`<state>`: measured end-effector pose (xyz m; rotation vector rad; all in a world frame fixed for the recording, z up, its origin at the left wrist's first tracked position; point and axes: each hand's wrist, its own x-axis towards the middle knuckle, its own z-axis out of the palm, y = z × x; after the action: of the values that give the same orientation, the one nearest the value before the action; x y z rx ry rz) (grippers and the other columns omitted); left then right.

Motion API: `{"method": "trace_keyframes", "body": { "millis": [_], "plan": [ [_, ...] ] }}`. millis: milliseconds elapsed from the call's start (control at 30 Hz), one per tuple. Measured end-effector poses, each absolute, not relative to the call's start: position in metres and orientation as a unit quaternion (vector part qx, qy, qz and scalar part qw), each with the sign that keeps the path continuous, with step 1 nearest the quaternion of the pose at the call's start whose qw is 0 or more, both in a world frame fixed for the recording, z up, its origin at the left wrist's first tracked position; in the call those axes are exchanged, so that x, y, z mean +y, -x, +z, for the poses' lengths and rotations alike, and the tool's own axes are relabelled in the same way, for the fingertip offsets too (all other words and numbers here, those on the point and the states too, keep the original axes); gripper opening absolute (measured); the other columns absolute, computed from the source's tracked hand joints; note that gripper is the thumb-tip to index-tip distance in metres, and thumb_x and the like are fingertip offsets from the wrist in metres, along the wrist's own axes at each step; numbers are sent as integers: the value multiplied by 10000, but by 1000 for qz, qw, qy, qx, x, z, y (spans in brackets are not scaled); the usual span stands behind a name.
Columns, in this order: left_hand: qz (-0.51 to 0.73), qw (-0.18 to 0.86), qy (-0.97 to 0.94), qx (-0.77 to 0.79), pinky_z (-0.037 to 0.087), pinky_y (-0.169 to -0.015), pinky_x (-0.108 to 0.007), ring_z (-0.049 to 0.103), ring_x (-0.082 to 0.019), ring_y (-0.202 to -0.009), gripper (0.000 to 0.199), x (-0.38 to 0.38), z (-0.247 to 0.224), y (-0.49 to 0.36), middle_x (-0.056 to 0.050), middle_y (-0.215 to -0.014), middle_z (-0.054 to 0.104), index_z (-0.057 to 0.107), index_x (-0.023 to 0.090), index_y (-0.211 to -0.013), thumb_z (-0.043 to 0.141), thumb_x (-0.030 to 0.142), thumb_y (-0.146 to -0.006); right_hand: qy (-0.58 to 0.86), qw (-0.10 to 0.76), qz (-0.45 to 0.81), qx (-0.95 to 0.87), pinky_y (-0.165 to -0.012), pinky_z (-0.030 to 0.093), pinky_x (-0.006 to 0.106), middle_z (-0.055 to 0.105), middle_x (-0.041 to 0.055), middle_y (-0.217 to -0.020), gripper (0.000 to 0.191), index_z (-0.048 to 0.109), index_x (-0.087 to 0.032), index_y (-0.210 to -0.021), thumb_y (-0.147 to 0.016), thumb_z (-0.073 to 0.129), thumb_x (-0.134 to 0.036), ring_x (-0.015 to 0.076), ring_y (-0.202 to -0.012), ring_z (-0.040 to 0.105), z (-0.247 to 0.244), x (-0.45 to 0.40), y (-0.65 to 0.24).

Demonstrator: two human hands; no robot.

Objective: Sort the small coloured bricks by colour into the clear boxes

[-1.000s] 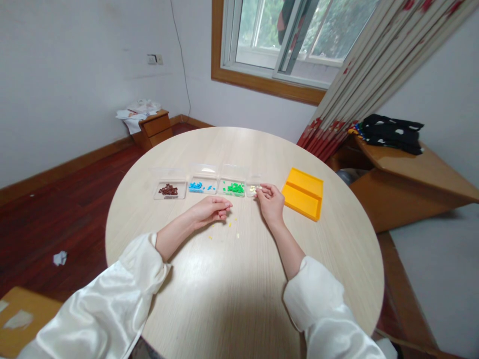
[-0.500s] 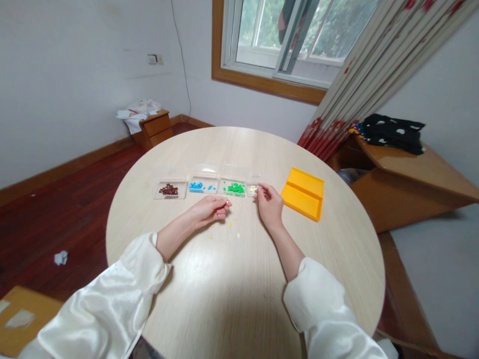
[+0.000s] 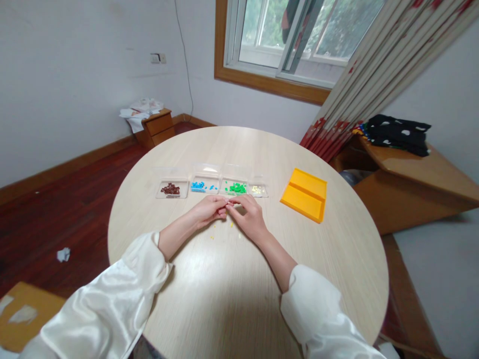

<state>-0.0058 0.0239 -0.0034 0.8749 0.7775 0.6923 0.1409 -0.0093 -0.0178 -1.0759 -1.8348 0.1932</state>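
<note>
Fingers (image 3: 239, 200) of the right hand (image 3: 253, 219) are now meeting those of the left hand (image 3: 208, 209), having left the pale pieces (image 3: 257, 189), so both hands are working at one spot. Left fingers are pinching a tiny piece (image 3: 227, 201), mostly hidden; whether the right ones are gripping it too, I cannot tell. Forearms are angling inward from the bench's (image 3: 337, 264) near edge. An open yellow tray (image 3: 304, 201) is lying toward the right edge.

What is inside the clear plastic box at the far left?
The clear plastic box holds a heap of small dark brown pieces; what lies beneath them is covered.
</note>
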Motion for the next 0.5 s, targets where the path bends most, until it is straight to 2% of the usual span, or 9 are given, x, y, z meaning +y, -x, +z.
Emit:
{"method": "trace_keyframes", "body": {
  "millis": [300,500],
  "plan": [
    [317,763,-434,359,394,-512,-202,454,-65,-446,223,26,-8,8,37,-452,458,573,84,-581,697,242,-679,447,473,56,-757,-709,462,319,638,45,-756,70,616,-194,-791,-827,556,-199,183,-769,567,-18,-9,-140],
    [321,804,-364,345,506,-634,-266,556,-106,-521,217,23,-1,5,-44,-548,582,600,68,-636,528,150,-823,454,470,34,-756,-709,455,329,616,46,-743,97,605,-200,-762,-832,539,-186,188,-766,547,-20,-8,-141]
  ]
}}
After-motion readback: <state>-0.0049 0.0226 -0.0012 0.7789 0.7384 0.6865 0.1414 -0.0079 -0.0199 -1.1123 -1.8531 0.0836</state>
